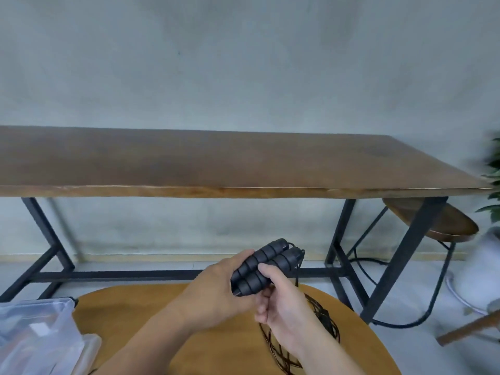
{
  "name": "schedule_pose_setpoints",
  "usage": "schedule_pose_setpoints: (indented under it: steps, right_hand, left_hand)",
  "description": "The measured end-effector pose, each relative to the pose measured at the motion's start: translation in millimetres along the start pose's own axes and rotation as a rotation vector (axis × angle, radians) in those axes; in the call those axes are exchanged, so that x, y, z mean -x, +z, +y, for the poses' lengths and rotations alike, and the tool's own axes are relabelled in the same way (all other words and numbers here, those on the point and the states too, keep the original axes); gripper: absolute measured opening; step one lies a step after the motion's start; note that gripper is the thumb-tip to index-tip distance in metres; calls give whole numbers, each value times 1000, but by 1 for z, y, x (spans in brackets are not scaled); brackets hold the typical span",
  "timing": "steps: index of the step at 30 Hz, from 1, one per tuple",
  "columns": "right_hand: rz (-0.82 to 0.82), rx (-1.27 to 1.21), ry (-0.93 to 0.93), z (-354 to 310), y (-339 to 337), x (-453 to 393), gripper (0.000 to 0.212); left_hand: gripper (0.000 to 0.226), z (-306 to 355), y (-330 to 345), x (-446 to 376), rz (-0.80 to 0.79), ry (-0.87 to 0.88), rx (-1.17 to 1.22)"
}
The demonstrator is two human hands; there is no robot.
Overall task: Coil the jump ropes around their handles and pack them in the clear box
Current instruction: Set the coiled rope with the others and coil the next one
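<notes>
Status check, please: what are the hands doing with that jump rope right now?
Both hands, left and right, grip handles together. Rope loose on table. Box at left. Nothing in the way.

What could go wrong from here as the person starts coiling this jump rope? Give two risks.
The rope lies in a loose heap on the round table, so it may knot while being wound. Both hands, left hand and right hand, clamp the two black handles; freeing one to wind could let the handles slip apart.
</notes>
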State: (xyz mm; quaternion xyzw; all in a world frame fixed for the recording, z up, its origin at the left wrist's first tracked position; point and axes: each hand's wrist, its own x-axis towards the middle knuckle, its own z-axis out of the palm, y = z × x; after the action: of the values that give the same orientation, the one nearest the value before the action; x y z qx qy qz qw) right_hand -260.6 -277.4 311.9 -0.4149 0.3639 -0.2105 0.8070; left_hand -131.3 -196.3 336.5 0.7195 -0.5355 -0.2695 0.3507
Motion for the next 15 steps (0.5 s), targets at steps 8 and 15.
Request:
schedule_pose_setpoints:
  steps: [8,15]
  right_hand:
    - [-149,172,-70,-39,-7,-1,51]
    - [509,449,-546,-82,-43,-16,40]
  left_hand:
    - [51,28,-5,-3,154,-1,162]
    - [36,33,-26,1,164,-46,212]
